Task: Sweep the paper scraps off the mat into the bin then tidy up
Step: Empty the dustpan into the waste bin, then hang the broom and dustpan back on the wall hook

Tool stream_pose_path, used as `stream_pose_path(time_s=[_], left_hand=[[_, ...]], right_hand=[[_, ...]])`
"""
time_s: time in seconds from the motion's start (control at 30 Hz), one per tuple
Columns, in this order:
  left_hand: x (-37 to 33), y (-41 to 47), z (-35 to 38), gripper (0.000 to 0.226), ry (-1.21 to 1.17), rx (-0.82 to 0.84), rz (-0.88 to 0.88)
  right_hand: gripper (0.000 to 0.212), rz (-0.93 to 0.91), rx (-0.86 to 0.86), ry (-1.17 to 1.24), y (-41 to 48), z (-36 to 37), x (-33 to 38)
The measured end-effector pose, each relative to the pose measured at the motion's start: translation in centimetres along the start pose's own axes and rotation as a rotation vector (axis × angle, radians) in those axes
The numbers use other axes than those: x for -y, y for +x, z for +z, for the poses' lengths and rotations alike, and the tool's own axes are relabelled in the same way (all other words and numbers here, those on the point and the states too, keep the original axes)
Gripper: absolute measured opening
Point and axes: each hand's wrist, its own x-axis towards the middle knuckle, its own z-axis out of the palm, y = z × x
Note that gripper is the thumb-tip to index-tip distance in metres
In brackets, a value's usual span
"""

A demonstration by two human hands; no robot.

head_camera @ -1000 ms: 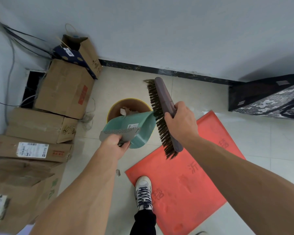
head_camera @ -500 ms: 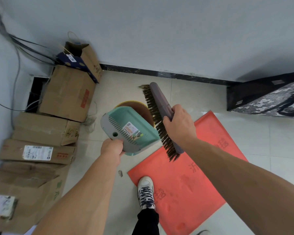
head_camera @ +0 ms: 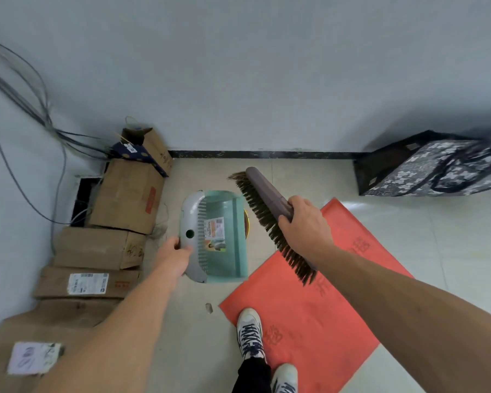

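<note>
Well to the left of the flat red mat (head_camera: 323, 302), the stacked brown cardboard boxes (head_camera: 119, 202) sit against the wall, out of your working area. Your left hand (head_camera: 173, 255) is curled round the grey handle edge of the teal plastic dustpan (head_camera: 224, 236), thumb and fingers clamped on it. You hold the pan in the air just beyond the mat's far-left edge with its inside facing you. I see no scraps in it, which suggests it is emptied. It hangs there because the round bin (head_camera: 247, 225) stands beneath it, and only a sliver of the bin's yellow rim peeks out at the pan's right side. One small pale paper scrap (head_camera: 209, 307) lies on the tiles just off the mat's near-left corner, beside your white trainer (head_camera: 250, 333), so I judge the sweeping is not quite finished. Your right hand (head_camera: 304, 222) is wrapped tight round the grey-brown back of the long stiff-bristled brush (head_camera: 267, 211). The brush is lifted clear above the mat's left edge with its bristles turned toward the pan, ready to flick leftovers into it. The mat itself shows no scraps that I can make out. The patterned black-and-white bag (head_camera: 437, 165) rests against the wall beyond the mat's far-right side.
</note>
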Motion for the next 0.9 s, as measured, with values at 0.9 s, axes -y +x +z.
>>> stream_pose_path(time_s=[0.9], left_hand=[[-25.9, -29.3, -24.8, 0.014, -0.141, 0.054, 0.646]], right_hand=[[0.018, -0.167, -0.701, 0.451, -10.5, -40.3, 14.4]])
